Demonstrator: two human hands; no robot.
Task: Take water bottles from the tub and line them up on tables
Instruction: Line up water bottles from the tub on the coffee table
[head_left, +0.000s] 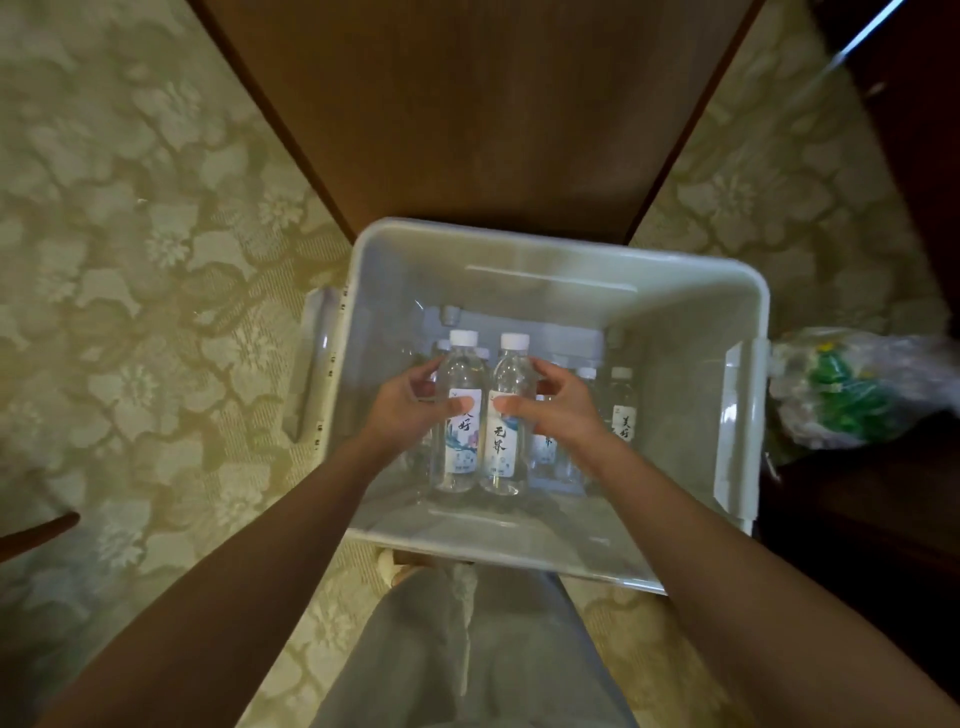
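Observation:
A translucent white plastic tub (675, 291) stands on the floor below me, holding several clear water bottles with white caps and white labels. My left hand (410, 405) grips one bottle (460, 441) around its middle, thumb across the label. My right hand (556, 405) grips a second bottle (509, 447) the same way. The two held bottles are upright, side by side, raised above the others inside the tub. More bottles (621, 400) stand in the tub to the right, partly hidden behind my right hand.
A dark wooden table (467, 104) rises just beyond the tub. Pale floral carpet (130, 260) covers the floor on both sides. A clear plastic bag with green contents (852, 395) lies right of the tub, beside dark furniture (883, 519). My grey trousers (467, 649) are below.

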